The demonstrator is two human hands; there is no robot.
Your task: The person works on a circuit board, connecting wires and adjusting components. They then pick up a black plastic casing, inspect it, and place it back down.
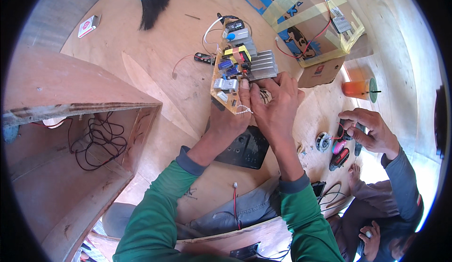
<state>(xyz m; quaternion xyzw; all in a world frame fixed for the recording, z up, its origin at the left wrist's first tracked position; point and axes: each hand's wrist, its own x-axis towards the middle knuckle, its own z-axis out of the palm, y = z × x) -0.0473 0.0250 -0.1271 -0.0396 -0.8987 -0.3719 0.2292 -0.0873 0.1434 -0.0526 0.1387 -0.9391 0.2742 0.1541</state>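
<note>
A tan circuit board [231, 103] is held up before me, tilted, crowded with capacitors, a yellow-wrapped transformer [237, 53] and a finned metal heat sink [262, 65]. My left hand [228, 123] grips its lower end, thumb on the front, the other fingers hidden behind. Against the board's right side, just below the heat sink, my right hand [278, 105] has its fingers bent and pinched together. Thin dark wires show beside them, but what they pinch is hidden. Beneath my hands lies a black panel [245, 150] with holes.
An open wooden box [84, 90] with dark cable inside stands at left. A taped cardboard box [306, 31] is at far right, near an orange drink [356, 89]. Another person's hand [369, 132] hovers by a small speaker [323, 142] and a red-black tool [339, 159]. A broom [157, 5] lies beyond.
</note>
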